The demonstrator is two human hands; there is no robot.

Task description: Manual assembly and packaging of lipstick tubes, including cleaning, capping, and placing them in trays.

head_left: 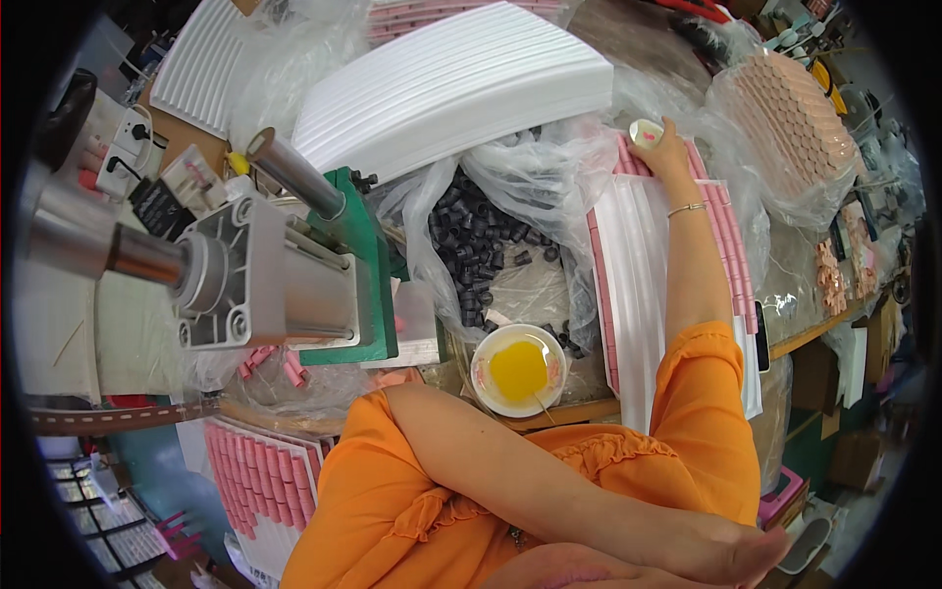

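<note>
My right hand (pixel 663 152) reaches out to the far right, with its fingers round a small white cup (pixel 644 128) that bears a pink mark. Beneath that arm lies a white ridged tray (pixel 633 260), with rows of pink tubes (pixel 601 299) along its sides. My left forearm crosses in front of my body. At its end, low on the right, is my left hand (pixel 726 558), its fingers mostly hidden. Ahead of that forearm stands a white bowl (pixel 479 381) with yellow liquid in it and a thin stick over its rim.
A metal and green press (pixel 368 285) stands on the left. Small dark caps (pixel 466 231) fill a clear plastic bag at the centre. White ridged trays (pixel 461 83) are stacked behind. Bagged peach-coloured tubes (pixel 795 123) lie far right; more pink tubes (pixel 260 476) lie lower left.
</note>
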